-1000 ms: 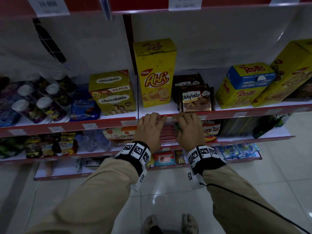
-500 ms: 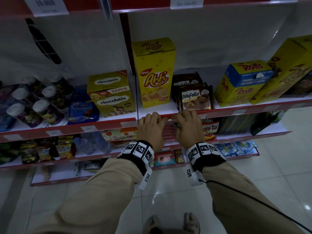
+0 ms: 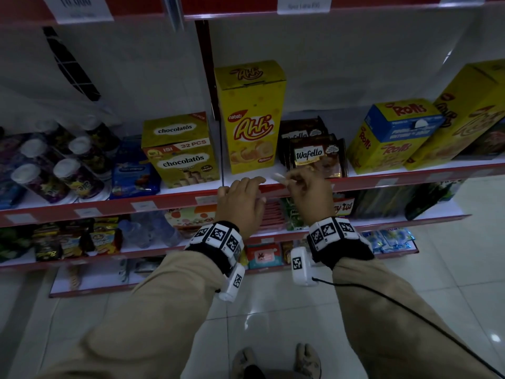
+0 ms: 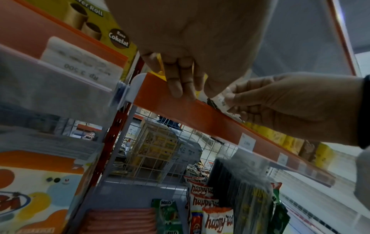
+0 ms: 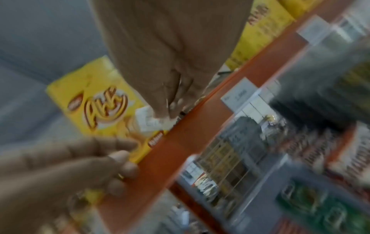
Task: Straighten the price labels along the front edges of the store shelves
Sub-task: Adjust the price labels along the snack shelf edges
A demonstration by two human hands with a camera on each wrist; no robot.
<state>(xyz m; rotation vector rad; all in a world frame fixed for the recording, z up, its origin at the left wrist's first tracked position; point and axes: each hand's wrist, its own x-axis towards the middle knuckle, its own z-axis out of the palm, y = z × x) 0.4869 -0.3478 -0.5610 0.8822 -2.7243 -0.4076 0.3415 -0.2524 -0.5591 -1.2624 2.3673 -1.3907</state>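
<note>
A red price rail [image 3: 175,200] [image 4: 202,114] [image 5: 180,150] runs along the front edge of the middle shelf. My right hand [image 3: 306,187] [image 4: 280,101] pinches a small white price label [image 3: 279,177] [image 4: 221,99] [image 5: 146,121], lifted above the rail in front of the Wafello packs. My left hand [image 3: 243,198] [image 4: 180,82] [image 5: 120,164] rests its fingers on the top of the rail just left of it, below the yellow Ahh box [image 3: 250,116] [image 5: 96,107]. Other white labels [image 3: 143,206] [image 4: 247,140] [image 5: 239,95] sit in the rail.
Chocolatos box [image 3: 181,151], Wafello packs [image 3: 314,157] and Rolls boxes [image 3: 393,135] stand on this shelf. Snack cans [image 3: 57,165] fill the left. Lower shelves [image 3: 382,220] hold packets. The upper shelf edge [image 3: 246,9] carries larger labels. Tiled floor [image 3: 273,318] lies below.
Both hands were curled side by side over the rail; my right hand has since lifted off it with a white label pinched, and my left hand's fingers have straightened on the rail.
</note>
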